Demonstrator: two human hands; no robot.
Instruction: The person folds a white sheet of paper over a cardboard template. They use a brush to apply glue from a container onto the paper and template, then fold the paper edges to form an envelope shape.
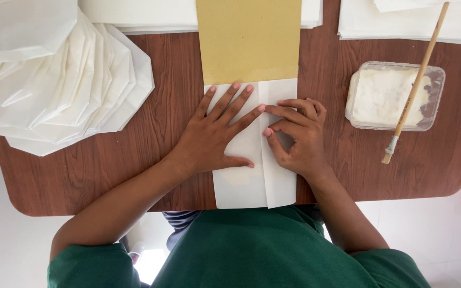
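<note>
— Where are your hands?
— Your left hand (214,136) lies flat, fingers spread, on the folded white paper (254,176). Your right hand (297,138) is curled, fingertips pressing its centre flap; whether it pinches anything, I cannot tell.
— And around them?
— The paper lies on the counter (134,154) below a tan sheet (249,40); a paste tub (396,96) with a brush (414,85) sits on the right.

Landmark: folded white paper (252,176) at table centre, both hands flat on it. Left of it, bare brown table (108,160) runs open up to the fanned stack of folded white sheets (65,80), which blocks the far left. Beyond it, tan board (249,40) lies touching its far edge. Right of it, a bare strip, then plastic tub (396,96) with brush (414,85) lying across. Flat paper stacks (406,18) line the far right edge.
</note>
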